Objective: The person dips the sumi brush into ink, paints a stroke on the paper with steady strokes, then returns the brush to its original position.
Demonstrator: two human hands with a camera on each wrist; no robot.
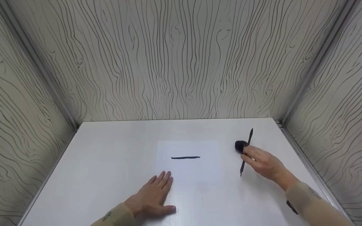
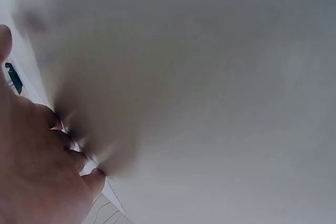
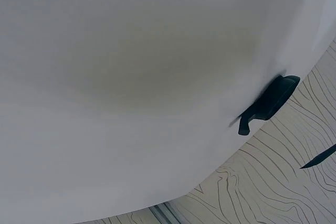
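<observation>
My right hand (image 1: 264,163) grips a slender dark brush (image 1: 250,136) with a pointed end at top and bottom, tilted over the right side of the table. Beside the fingertips sits a small black rounded piece (image 1: 240,146). In the right wrist view this black piece (image 3: 273,98) has a short projecting stub, and one pointed end of the brush (image 3: 319,158) shows at the right edge. My left hand (image 1: 156,196) lies flat, fingers spread, its fingertips at the near left corner of a white paper sheet (image 1: 189,172). One black horizontal stroke (image 1: 185,157) marks the paper.
A white table (image 1: 115,144) carries everything. Wood-grain patterned panels (image 1: 181,62) enclose it at the back and both sides, with grey metal strips (image 1: 42,69) along the corners.
</observation>
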